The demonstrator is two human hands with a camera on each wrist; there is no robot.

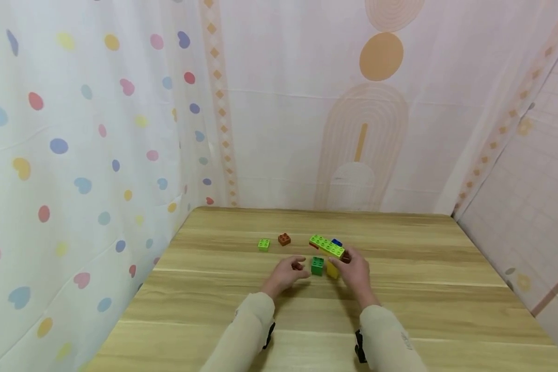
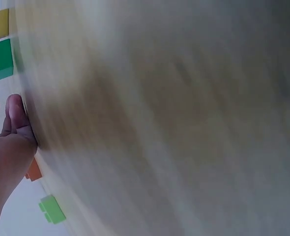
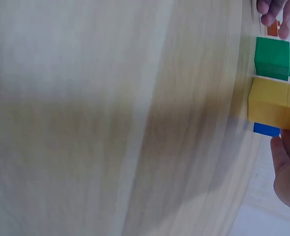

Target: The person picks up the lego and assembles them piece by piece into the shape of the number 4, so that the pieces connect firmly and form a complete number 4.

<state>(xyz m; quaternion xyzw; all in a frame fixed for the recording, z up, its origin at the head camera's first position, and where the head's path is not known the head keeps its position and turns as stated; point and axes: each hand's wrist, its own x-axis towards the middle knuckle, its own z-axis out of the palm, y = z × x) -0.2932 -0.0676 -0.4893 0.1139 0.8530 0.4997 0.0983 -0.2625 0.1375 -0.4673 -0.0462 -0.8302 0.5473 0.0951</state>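
Your sleeves (image 1: 244,330) enter bottom-centre; left hand (image 1: 285,275) relaxed, half-uncurled, empty. Your right hand (image 1: 357,274) pinches the stack (image 1: 326,246), whose overhang could tip it.

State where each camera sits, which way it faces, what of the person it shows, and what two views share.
Head: worn on the head, facing forward and down at the table; both sleeves, the left hand and right hand show.
Left wrist: on that wrist, looking across the table; left hand at the left edge.
Right wrist: on that wrist, likewise; right hand on the block stack, part of the left hand above.
Shared: both wrist views show the green block.
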